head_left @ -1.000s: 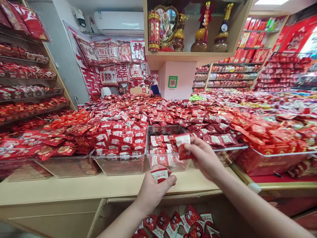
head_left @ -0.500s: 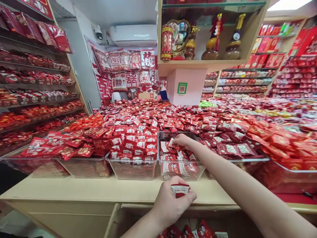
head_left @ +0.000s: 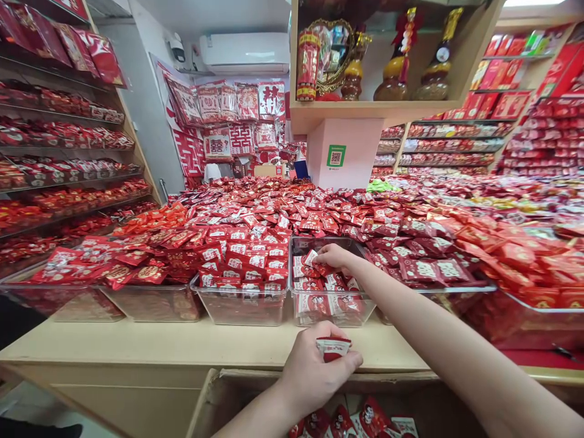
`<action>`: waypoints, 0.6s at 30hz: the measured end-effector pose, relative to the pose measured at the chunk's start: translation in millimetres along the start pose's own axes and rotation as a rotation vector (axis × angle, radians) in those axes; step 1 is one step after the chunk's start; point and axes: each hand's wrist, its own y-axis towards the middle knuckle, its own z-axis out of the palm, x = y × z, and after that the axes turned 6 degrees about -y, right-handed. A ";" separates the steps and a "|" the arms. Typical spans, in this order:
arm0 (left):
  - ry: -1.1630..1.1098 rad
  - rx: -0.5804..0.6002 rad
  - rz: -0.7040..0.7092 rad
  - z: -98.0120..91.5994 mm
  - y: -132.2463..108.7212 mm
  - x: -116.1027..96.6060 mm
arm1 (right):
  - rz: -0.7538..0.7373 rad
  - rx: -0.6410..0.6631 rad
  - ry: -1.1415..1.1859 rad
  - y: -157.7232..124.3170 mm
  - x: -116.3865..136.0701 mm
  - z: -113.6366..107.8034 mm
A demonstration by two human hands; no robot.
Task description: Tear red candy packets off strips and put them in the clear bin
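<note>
My left hand (head_left: 314,365) is closed around a small red-and-white packet (head_left: 333,348), above the near edge of the counter. Farther forward, my right hand (head_left: 335,255) reaches into a clear plastic bin (head_left: 333,319) of similar packets. Its fingers pinch a red-and-white packet (head_left: 311,258) at the bin's left side. More packets (head_left: 312,302) lie in rows in that bin, and the dark back wall of the bin shows behind my right hand. Below my left forearm, an open cardboard box (head_left: 241,389) holds several red packets (head_left: 371,417).
Clear bins of red packets (head_left: 241,310) line the pale counter (head_left: 150,347) on both sides. A wooden display cabinet (head_left: 374,109) with gourd-shaped bottles overhangs the packets on a pillar (head_left: 351,170). Stocked shelves (head_left: 68,143) stand at left.
My right hand has shifted slightly left within the bin, and the packet in its fingers now shows more clearly. My left hand keeps its packet. The whole view has tilted slightly.
</note>
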 end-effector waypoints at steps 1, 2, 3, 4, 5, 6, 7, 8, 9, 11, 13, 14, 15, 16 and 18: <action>-0.004 0.001 0.000 0.0 -0.3 -0.4 | -0.029 -0.022 -0.069 1.1 -1.1 -1.1; -0.009 0.002 -0.001 0.0 -0.6 -0.8 | -0.056 -0.052 -0.148 2.6 -2.2 -3.1; -0.013 0.002 -0.006 0.0 -0.8 -1.3 | -0.076 -0.089 -0.231 4.4 -3.4 -6.0; -0.015 0.000 -0.012 0.0 -1.0 -1.8 | -0.088 -0.127 -0.309 6.3 -4.5 -9.7; -0.015 -0.002 -0.019 0.1 -1.0 -2.2 | -0.091 -0.159 -0.375 7.9 -5.3 -14.0; -0.013 -0.003 -0.024 0.1 -0.9 -2.4 | -0.087 -0.179 -0.425 9.0 -5.9 -18.6; -0.010 0.000 -0.026 0.2 -0.7 -2.4 | -0.080 -0.186 -0.466 9.5 -6.2 -22.8; -0.002 0.003 -0.025 0.3 -0.5 -2.0 | -0.076 -0.179 -0.510 9.3 -6.2 -26.4; 0.009 0.006 -0.020 0.4 -0.2 -1.4 | -0.075 -0.158 -0.551 8.4 -6.1 -28.8; 0.040 0.007 -0.003 0.7 0.1 0.7 | -0.078 -0.092 -0.615 5.0 -5.4 -29.8; 0.069 0.003 0.014 0.9 0.0 3.3 | -0.089 -0.028 -0.666 1.2 -4.8 -26.8; 0.078 0.003 0.019 1.0 -0.1 4.5 | -0.096 -0.005 -0.690 -0.3 -4.8 -24.7; 0.085 0.005 0.025 1.0 -0.2 5.5 | -0.103 0.012 -0.714 -1.3 -4.9 -22.6; 0.092 0.007 0.031 0.9 -0.4 6.3 | -0.110 0.023 -0.736 -1.9 -5.3 -20.8; 0.105 0.010 0.047 0.5 -0.7 6.9 | -0.125 0.027 -0.776 -1.6 -6.7 -18.7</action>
